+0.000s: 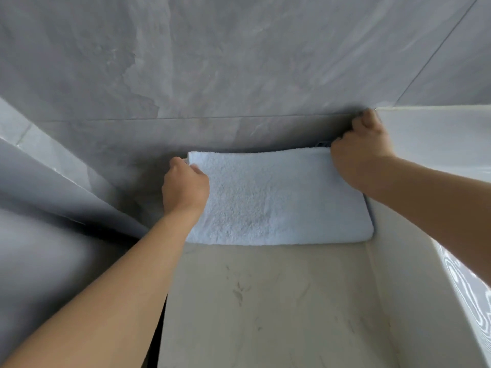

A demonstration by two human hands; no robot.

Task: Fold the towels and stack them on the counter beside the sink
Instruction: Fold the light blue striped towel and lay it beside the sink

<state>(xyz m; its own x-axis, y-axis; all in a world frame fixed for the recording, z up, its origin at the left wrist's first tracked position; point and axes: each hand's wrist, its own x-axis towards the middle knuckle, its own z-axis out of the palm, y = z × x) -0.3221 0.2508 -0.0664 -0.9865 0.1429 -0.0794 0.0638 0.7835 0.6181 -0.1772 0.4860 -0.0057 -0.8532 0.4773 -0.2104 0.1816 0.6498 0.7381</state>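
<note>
A folded pale blue towel [276,200] lies flat on the beige marbled counter [265,301], pushed back against the grey tiled wall. My left hand [184,185] grips the towel's far left corner, fingers curled over its edge. My right hand [358,152] is closed on the towel's far right corner, close to the wall. A darker edge of cloth [370,211] shows under the towel's right side and by my right thumb; what it belongs to is hidden.
The white sink [435,144] rises right of the towel, its glossy rim running down to the lower right. A grey tiled wall [239,62] stands behind. On the left the counter ends at a dark gap beside a grey slanted surface [53,176].
</note>
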